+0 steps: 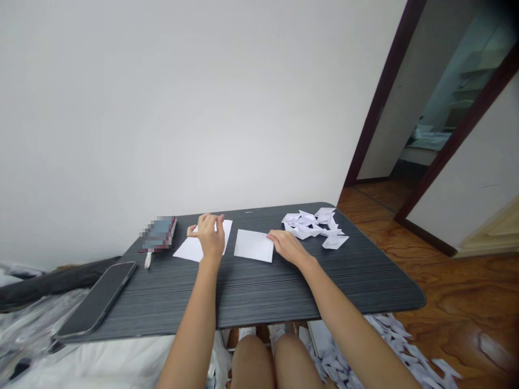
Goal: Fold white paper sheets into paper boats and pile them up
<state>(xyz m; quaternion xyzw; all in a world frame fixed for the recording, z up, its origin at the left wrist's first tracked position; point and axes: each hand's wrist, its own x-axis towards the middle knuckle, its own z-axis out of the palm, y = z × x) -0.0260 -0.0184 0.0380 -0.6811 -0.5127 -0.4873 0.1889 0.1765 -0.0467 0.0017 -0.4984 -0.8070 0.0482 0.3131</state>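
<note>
A white sheet of paper (pixel 253 246) lies on the dark table, slightly turned. My right hand (pixel 287 246) has its fingers closed at the upper right corner of this sheet. To the left, more white paper (pixel 187 248) rests on the table, partly covered by my left hand (pixel 208 235). That hand is held above it with bent fingers and the thumb spread apart, and nothing shows in its grasp. Several folded white paper pieces (pixel 310 224) sit in a loose pile beyond my right hand.
A notebook (pixel 160 233) with a white-handled item (pixel 148 260) beside it lies at the table's left. A phone (pixel 97 300) rests at the left front edge. More folded papers (pixel 397 346) are heaped below the table at right. A wall stands behind the table (pixel 259 297).
</note>
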